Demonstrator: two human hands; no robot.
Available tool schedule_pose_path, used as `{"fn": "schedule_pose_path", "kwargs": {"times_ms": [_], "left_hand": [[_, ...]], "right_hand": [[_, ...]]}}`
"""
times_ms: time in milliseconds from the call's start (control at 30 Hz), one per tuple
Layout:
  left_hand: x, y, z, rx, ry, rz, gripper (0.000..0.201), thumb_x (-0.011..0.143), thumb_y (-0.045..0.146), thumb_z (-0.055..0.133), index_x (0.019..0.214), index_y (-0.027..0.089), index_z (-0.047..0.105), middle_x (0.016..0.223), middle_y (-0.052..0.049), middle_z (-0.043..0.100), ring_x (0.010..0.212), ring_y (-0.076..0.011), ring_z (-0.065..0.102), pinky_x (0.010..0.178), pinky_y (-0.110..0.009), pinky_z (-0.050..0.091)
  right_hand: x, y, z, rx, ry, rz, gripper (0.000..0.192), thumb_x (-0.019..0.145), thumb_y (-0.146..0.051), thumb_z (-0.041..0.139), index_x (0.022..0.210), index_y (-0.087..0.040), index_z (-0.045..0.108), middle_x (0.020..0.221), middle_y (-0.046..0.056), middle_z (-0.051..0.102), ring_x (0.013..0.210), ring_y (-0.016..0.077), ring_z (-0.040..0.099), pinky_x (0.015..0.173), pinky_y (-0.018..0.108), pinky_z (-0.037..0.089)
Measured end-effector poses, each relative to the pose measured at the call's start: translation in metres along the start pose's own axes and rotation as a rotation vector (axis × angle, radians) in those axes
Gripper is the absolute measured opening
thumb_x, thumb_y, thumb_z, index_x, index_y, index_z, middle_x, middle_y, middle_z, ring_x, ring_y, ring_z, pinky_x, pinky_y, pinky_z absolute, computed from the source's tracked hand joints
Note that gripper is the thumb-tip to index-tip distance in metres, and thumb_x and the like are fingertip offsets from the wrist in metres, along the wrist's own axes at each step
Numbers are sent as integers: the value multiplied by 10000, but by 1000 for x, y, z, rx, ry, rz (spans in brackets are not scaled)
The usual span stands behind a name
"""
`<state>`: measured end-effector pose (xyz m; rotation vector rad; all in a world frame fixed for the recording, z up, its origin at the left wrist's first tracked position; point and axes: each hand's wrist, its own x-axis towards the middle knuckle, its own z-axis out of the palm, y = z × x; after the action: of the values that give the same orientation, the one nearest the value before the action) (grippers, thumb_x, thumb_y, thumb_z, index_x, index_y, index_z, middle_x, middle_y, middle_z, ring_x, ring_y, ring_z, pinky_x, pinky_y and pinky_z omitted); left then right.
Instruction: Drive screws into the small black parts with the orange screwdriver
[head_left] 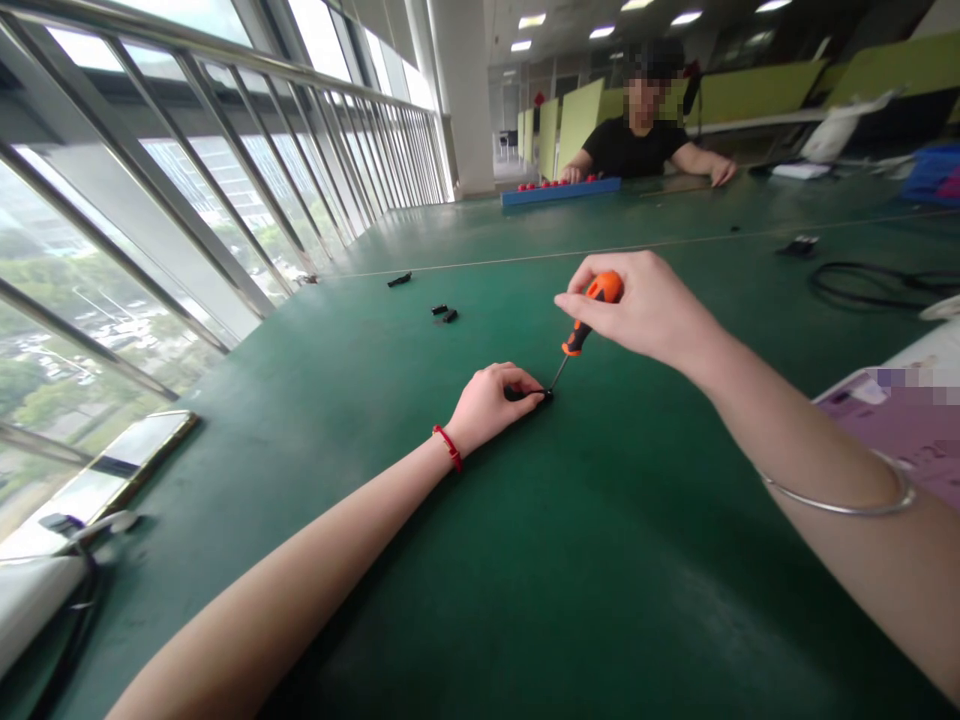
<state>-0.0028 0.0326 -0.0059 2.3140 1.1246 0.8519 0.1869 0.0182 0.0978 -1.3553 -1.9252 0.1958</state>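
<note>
My left hand rests on the green table and pinches a small black part against the surface. My right hand grips the orange and black handle of a screwdriver from above. The screwdriver is tilted, and its thin metal tip touches the black part just right of my left fingertips. A red cord circles my left wrist and a silver bangle my right forearm.
Small black pieces and another lie further back. A black cable loop is at right, purple paper near right. A phone lies by the window rail at left. A person in black sits across behind a blue tray.
</note>
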Motion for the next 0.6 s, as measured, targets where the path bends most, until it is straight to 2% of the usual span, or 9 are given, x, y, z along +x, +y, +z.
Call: {"fn": "schedule_pose_path", "kwargs": {"times_ms": [100,167,267,300,400,433,467,533,600], "left_hand": [[0,0,0,15,1,10,145,785,270,611,834,194,723,836,-19,683,781,-153,600,744,-267,478],[0,0,0,24,2,14,145,785,271,610,833,194,723,832,-18,683,778,-152,602,739,-266,480],[0,1,0,35,3,6,155,786,282,607,840,197,725,831,-21,680,781,-153,609,741,-265,484],[-1,0,0,36,6,5,157,785,285,609,843,197,725,834,-22,679,783,-153,610,743,-264,485],[-1,-1,1,26,21,10,156,782,284,613,844,194,725,850,-22,686,787,-150,612,736,-258,489],[-1,-1,1,20,23,12,157,782,283,611,844,194,724,856,-22,690,788,-148,613,735,-255,490],[-1,-2,2,16,22,14,159,783,285,609,843,193,724,861,-22,692,789,-147,614,734,-254,490],[-1,-2,2,11,16,12,165,784,291,605,840,192,725,858,-22,694,789,-147,616,730,-252,489],[-1,-2,2,5,16,7,171,782,296,604,838,190,726,858,-23,697,789,-147,618,731,-254,487]], "right_hand": [[-3,3,6,116,26,-8,193,668,-296,637,822,-195,580,598,-47,482,523,100,416,517,246,320],[-5,4,8,177,-8,27,156,693,-325,625,746,-182,589,566,-42,479,506,98,423,510,246,324],[-8,5,7,266,-69,81,244,745,-349,586,581,-170,571,511,-25,480,462,95,426,498,253,330],[-10,6,7,306,-60,84,259,759,-342,574,564,-172,564,505,-23,485,452,95,428,496,254,334],[-23,17,12,390,92,48,256,798,-344,543,600,-185,561,575,-6,556,510,115,495,534,259,377],[-30,22,16,371,172,28,239,812,-356,533,650,-188,582,627,3,589,559,127,529,565,263,396],[-37,28,22,317,184,1,206,816,-354,539,716,-190,612,701,15,622,635,142,565,615,270,417],[-52,42,36,209,107,-60,154,807,-325,562,828,-194,641,836,36,647,761,164,596,708,287,436],[-63,54,50,69,-6,-55,164,799,-307,574,898,-201,651,892,45,622,747,165,586,713,300,436]]}}
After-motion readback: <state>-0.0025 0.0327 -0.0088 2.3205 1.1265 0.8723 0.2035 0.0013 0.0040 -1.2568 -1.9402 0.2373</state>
